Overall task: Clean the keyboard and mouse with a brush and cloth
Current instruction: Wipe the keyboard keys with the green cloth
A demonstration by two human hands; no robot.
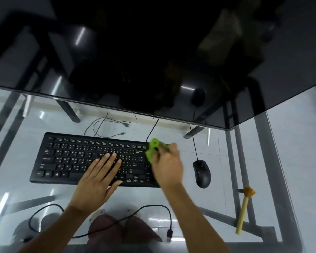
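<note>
We've got the green cloth bunched in our right hand, fingers closed around it, working the right end of the keyboard; that hand is motion-blurred, so exactly where the cloth meets the keys can't be told. Left hand lies flat and open on the middle keys, holding nothing, pinning the board down. The keyboard sits on the glass desk, just in front of the dark monitor. It looks light and stiff, likely to skate on glass, so the flat palm is the right hold; keycaps are the fragile part, so light pressure. The cloth is soft and limp, best kept wadded so it doesn't snag on key edges. The mouse sits just right of the keyboard, untouched, smooth and probably slippery, cord trailing back; we'd grip it by the sides. The brush lies further right near the desk edge, bristles pointing away from us; take it by the stiff handle.
</note>
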